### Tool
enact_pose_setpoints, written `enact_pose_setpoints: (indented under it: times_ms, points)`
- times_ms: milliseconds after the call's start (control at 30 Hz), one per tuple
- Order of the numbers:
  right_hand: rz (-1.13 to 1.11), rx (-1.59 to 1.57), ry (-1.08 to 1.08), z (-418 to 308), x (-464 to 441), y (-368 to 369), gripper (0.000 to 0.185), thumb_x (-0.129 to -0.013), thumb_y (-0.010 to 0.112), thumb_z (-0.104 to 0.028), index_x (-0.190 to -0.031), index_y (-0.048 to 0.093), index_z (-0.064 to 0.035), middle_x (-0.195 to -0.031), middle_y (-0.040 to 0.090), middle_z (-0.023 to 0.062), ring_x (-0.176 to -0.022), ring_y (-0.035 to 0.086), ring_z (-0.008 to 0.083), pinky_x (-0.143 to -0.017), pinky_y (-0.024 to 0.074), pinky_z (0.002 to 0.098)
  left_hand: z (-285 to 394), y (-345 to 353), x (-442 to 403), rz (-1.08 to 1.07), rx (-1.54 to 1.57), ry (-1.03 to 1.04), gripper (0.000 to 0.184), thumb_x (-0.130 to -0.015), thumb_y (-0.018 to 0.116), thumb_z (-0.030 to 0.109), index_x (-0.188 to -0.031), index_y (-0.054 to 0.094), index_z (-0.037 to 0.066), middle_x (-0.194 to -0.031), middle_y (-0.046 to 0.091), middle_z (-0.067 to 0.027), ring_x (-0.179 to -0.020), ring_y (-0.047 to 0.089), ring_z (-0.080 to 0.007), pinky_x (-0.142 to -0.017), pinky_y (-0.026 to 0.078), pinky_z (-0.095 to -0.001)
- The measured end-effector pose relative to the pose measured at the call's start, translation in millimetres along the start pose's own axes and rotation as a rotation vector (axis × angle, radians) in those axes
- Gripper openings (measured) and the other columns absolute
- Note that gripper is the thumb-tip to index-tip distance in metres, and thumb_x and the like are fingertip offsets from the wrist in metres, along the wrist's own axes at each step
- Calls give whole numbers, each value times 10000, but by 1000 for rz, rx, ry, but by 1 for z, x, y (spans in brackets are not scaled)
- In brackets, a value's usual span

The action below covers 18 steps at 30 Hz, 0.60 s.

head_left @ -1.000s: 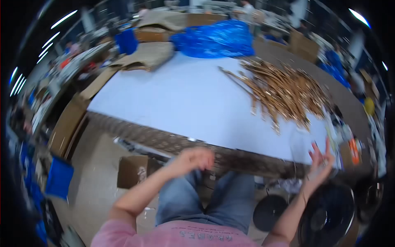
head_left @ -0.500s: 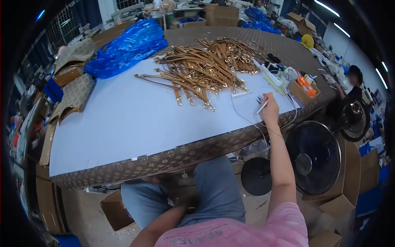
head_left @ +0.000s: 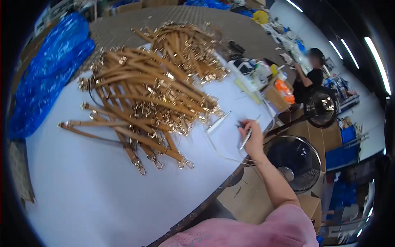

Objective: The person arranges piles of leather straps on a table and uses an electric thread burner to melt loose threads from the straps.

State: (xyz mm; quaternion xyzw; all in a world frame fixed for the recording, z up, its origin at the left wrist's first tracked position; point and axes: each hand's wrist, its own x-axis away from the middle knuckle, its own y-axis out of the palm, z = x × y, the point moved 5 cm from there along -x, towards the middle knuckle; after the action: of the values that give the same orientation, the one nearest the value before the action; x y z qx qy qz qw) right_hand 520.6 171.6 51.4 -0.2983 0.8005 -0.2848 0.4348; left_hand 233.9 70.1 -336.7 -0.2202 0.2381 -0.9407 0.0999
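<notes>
My right hand is at the right side of the white-covered table, fingers closed around a slim white pen-like tool. A small dark tip pokes out by the fingers; I cannot tell what it belongs to. To the left of the hand, a second slim white stick-like tool lies on the white sheet, near a thin pale cord. Beyond it spreads a big heap of tan straps with gold-coloured metal clasps. My left hand is out of view.
A blue plastic sheet lies at the left. Bottles and an orange packet stand in a small cardboard box at the right. Two black fans stand beyond the table edge. A person in dark clothes is further back.
My view has turned right and come closer to the straps. My left hand and legs have left the picture. My right hand still grips the pen-like tool.
</notes>
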Motion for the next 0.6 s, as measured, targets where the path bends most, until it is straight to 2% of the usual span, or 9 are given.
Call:
enact_pose_setpoints:
  times_ms: [133,200,233,267,367,433,567,600]
  points:
    - [82,14,24,-7,9,-4,244,-791,691,19,-853,465,-48,-892,616,142,-817,633,303,-713,499,371,2,-35,33,22,-45,9,355,-892,543,199,-1209,623,62,-1068,677,-200,-976,654,-287,-844,514,-403]
    - [56,168,5,-8,14,-3,218,-811,678,-25,-859,468,-56,-820,588,133,-776,631,333,-647,494,399,-8,-33,55,29,-67,3,356,-892,543,199,-1210,622,61,-1069,676,-200,-977,653,-287,-845,514,-403]
    - [63,95,-6,-9,14,-5,148,-836,623,-79,-877,481,-75,-809,579,179,-735,590,427,-594,457,479,-18,-42,69,35,-87,-9,356,-892,543,200,-1210,622,61,-1070,676,-200,-977,653,-287,-846,514,-403]
    - [81,84,-16,-10,12,-9,148,-836,623,-79,-877,481,-75,-809,579,179,-735,590,427,-594,457,479,-17,-49,71,58,-86,-12,357,-892,543,200,-1211,622,60,-1071,676,-200,-977,653,-286,-846,513,-403]
    - [183,61,-70,-6,12,-8,189,-830,650,-31,-858,468,-75,-783,579,125,-698,617,348,-594,469,410,-6,-41,86,116,-33,-46,358,-892,544,200,-1212,621,59,-1073,675,-200,-978,653,-286,-848,513,-403]
    - [232,54,-144,-7,-9,-17,199,-811,631,11,-871,469,-87,-771,579,127,-677,615,346,-588,464,409,-3,-30,102,127,0,-70,359,-892,544,201,-1213,621,59,-1074,675,-200,-979,652,-285,-849,512,-402]
    - [294,316,-99,3,-110,-62,231,-758,621,28,-902,474,-76,-758,595,169,-728,621,383,-630,470,479,7,-34,111,178,62,-98,361,-891,544,201,-1214,619,58,-1077,674,-199,-980,651,-284,-851,511,-402]
    - [228,377,-52,15,-142,-68,226,-756,626,16,-921,491,-60,-786,613,188,-772,629,391,-664,482,487,10,-44,103,202,73,-94,362,-891,545,201,-1215,619,57,-1078,674,-199,-980,651,-284,-852,511,-402]
